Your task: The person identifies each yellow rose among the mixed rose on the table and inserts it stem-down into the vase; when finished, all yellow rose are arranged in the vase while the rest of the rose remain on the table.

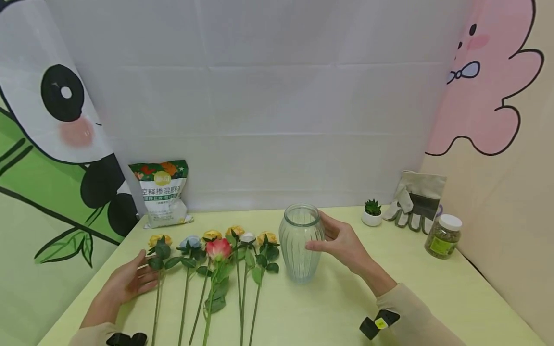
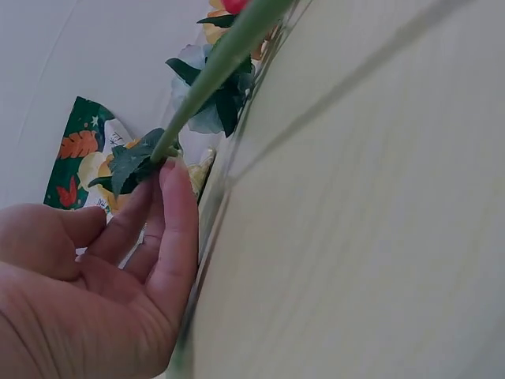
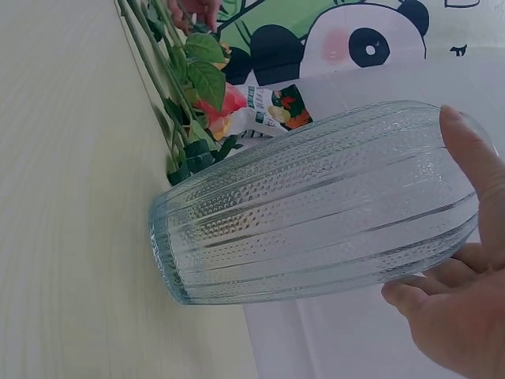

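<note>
A ribbed clear glass vase [image 1: 301,245] [image 3: 316,213] stands upright on the pale yellow table [image 1: 329,312]. My right hand [image 1: 331,235] [image 3: 454,229] holds it from the right, thumb on the near side and fingers round the far side. Several artificial roses lie in a row left of the vase: a yellow rose [image 1: 159,240], a blue rose [image 1: 190,241], a pink rose [image 1: 218,249] and others. My left hand [image 1: 144,271] [image 2: 134,229] lies relaxed on the table, its fingertips touching the leaves and green stem [image 2: 221,59] of the leftmost yellow rose.
A bag of fertiliser [image 1: 163,193] [image 2: 75,158] leans on the white backdrop at the back left. At the back right stand a small potted succulent [image 1: 372,213], a pair of work gloves [image 1: 417,202] and a white-lidded jar [image 1: 443,236].
</note>
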### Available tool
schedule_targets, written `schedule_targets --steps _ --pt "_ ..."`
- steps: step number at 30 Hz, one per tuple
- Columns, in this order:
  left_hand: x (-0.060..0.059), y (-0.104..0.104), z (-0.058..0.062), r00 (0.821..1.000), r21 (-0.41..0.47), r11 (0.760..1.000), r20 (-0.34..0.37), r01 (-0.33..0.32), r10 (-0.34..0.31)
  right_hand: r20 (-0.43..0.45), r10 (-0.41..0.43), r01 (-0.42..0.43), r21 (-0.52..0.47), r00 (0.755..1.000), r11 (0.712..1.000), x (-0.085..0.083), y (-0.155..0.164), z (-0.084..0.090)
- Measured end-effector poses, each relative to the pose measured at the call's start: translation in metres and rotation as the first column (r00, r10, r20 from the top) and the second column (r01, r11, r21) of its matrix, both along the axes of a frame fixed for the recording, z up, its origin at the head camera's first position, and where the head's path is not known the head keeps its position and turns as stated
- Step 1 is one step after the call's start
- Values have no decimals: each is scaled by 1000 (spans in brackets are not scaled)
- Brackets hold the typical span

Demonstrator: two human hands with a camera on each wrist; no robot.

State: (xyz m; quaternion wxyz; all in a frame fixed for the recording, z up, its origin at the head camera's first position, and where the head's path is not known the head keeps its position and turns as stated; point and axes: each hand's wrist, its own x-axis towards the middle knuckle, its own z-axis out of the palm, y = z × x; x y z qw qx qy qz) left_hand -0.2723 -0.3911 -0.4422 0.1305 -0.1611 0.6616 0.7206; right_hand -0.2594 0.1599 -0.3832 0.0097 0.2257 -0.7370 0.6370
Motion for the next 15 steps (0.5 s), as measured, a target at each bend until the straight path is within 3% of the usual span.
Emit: schedule_targets --steps 6,15 --pt "1 -4 -3 1000 33 999 -2 -16 17 -2 -2 2 9 1000 1000 0 0 1" --pt "2 -8 -3 1000 37 999 0 32 -32 -4 -8 8 13 1000 1000 0 0 1"
